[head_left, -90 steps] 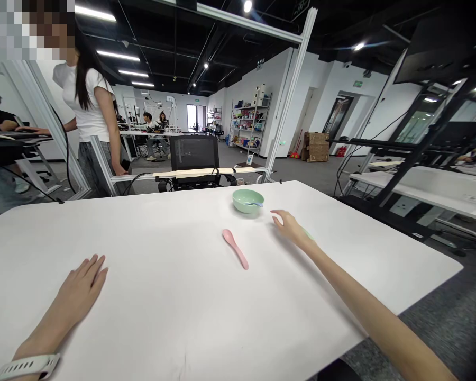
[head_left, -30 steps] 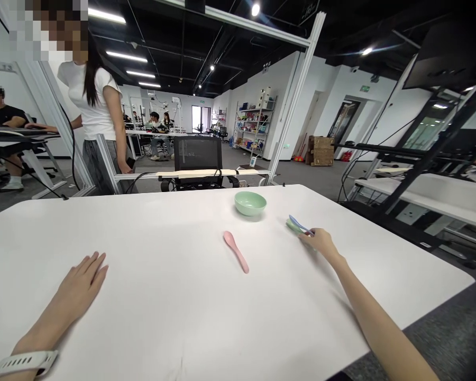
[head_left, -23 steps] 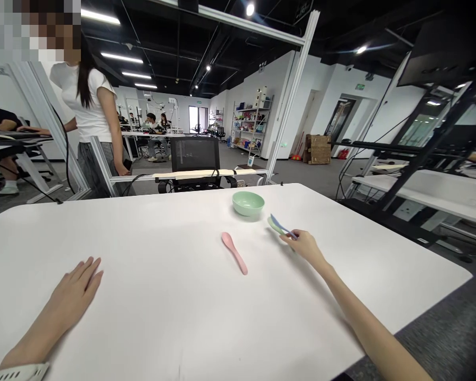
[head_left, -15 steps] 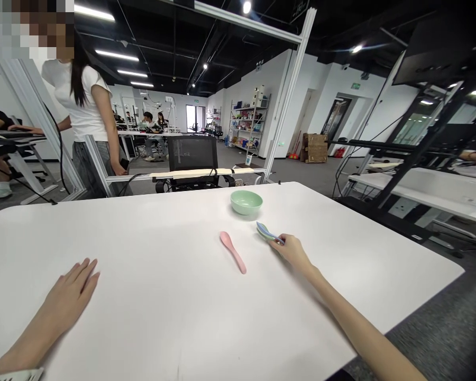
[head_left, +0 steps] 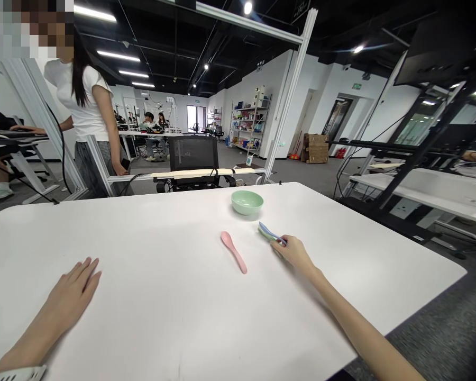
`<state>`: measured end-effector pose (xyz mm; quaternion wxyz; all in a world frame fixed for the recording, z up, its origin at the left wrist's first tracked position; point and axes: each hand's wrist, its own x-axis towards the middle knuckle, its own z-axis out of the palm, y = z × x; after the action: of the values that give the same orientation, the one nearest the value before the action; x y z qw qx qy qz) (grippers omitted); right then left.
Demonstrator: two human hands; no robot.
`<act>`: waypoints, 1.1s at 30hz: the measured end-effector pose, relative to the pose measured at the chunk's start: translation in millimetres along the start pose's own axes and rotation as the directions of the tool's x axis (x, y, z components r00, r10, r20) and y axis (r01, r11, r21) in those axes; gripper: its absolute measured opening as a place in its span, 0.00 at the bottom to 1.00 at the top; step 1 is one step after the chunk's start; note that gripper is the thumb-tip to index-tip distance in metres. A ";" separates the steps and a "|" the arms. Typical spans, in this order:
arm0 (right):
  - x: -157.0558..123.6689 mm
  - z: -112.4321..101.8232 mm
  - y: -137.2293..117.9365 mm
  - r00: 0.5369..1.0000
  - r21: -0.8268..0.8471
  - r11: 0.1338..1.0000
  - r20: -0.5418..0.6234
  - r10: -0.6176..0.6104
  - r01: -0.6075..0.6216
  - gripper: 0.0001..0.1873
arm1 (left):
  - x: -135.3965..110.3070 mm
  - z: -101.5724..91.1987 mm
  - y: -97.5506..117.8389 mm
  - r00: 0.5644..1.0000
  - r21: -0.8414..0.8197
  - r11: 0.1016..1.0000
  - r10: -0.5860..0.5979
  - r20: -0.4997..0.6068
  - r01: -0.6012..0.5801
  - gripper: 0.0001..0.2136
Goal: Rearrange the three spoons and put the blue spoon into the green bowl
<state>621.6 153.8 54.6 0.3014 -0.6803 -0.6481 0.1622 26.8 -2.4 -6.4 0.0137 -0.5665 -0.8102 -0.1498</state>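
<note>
My right hand (head_left: 295,253) holds a blue plastic spoon (head_left: 268,230) stacked on a green plastic spoon (head_left: 267,234), their bowls pointing up and left over the white table (head_left: 162,238). Just left of those spoons lies a pink plastic spoon (head_left: 234,252), not touching my hand. A pale green bowl (head_left: 247,202) sits further back, beyond the spoons. My left hand (head_left: 72,296) rests flat on the table near its front, fingers apart and holding nothing, with a white watch strap at the wrist.
A standing person (head_left: 85,106) is beyond the table's far left, next to a black mesh chair (head_left: 193,153) and a metal frame rail (head_left: 186,173). A seated person's arm (head_left: 27,128) rests on a desk at the left. Another white desk (head_left: 420,185) stands right.
The blue spoon has left the bowl and now lies in my right hand with the green spoon. That hand has moved left, closer to the bowl. My left hand stays flat.
</note>
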 end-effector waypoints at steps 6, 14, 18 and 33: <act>0.3 0.5 1.6 1.000 0.015 1.000 -0.010 -0.008 0.008 0.13 | 0.1 1.9 -1.6 1.000 -0.008 1.000 0.001 -0.003 -0.001 0.40; 2.1 3.9 5.7 0.999 0.025 0.999 -0.023 -0.023 0.023 0.12 | 0.8 1.3 -0.9 1.000 -0.014 1.000 -0.003 0.019 0.003 0.41; 3.1 5.4 9.2 0.999 0.027 0.999 -0.032 -0.039 0.040 0.13 | 0.3 1.9 -0.5 1.000 -0.018 1.000 -0.006 0.013 0.006 0.41; 7.3 3.2 14.1 0.998 0.061 0.997 -0.060 -0.034 0.038 0.23 | 1.5 5.5 -4.4 1.000 -0.025 1.000 0.011 -0.012 -0.011 0.40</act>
<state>631.5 161.8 44.6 0.3440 -0.6633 -0.6458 0.1568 23.0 -1.0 -12.4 0.0121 -0.5702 -0.8050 -0.1632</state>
